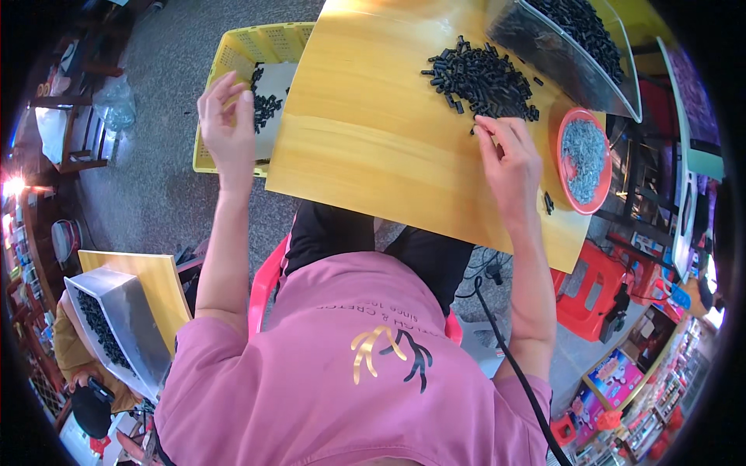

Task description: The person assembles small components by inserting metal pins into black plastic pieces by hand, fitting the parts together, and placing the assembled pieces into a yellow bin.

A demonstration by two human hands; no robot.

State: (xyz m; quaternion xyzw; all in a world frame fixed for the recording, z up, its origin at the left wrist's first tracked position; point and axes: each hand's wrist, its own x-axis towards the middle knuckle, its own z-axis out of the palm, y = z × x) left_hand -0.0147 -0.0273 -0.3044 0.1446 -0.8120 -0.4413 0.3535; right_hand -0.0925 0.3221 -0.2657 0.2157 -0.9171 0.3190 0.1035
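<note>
A heap of small black cylindrical pieces (486, 81) lies toward the far right of the wooden tabletop (357, 132). At the heap's near edge, my right hand (511, 159) has its thumb and index finger pinched on one small black piece (472, 130), mostly hidden by the fingertips. My left hand (227, 128) is raised over the yellow plastic basket (268, 37) beyond the table's left edge. Its fingers are apart and slightly curled, and I see nothing in them. More black pieces (268, 109) lie on a pale sheet inside the basket, beside that hand.
A red bowl (565, 175) of small silvery pieces stands near the table's right edge. Behind it is a clear bin (559, 58) full of black pieces. A red stool (592, 291) stands at right. Another person (74, 342) sits at lower left by a similar bin (144, 311).
</note>
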